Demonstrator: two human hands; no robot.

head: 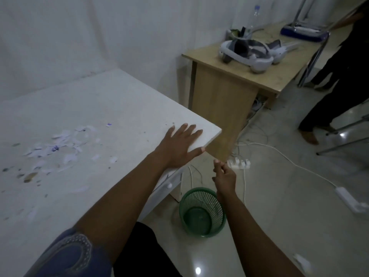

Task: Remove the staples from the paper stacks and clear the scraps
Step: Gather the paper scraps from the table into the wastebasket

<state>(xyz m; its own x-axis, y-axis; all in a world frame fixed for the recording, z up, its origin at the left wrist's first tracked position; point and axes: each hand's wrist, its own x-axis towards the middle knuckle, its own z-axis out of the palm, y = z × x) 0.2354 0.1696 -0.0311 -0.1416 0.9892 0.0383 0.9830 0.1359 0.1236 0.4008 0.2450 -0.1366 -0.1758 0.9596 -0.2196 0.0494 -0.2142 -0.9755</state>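
Observation:
Torn white and purple paper scraps (61,148) lie scattered on the left part of the white table (111,108). My left hand (179,142) rests flat, fingers spread, on the table's right corner, holding nothing. My right hand (223,174) hangs beyond the table edge, above a green mesh waste basket (201,212) on the floor. Its fingertips are pinched together; whether something tiny sits between them is too small to tell. No paper stacks are in view.
A wooden desk (235,80) with white headsets (247,50) and a bottle stands behind the table. White cables and power strips (239,163) lie on the tiled floor. A person in dark clothes (339,76) stands at the right by metal chair legs.

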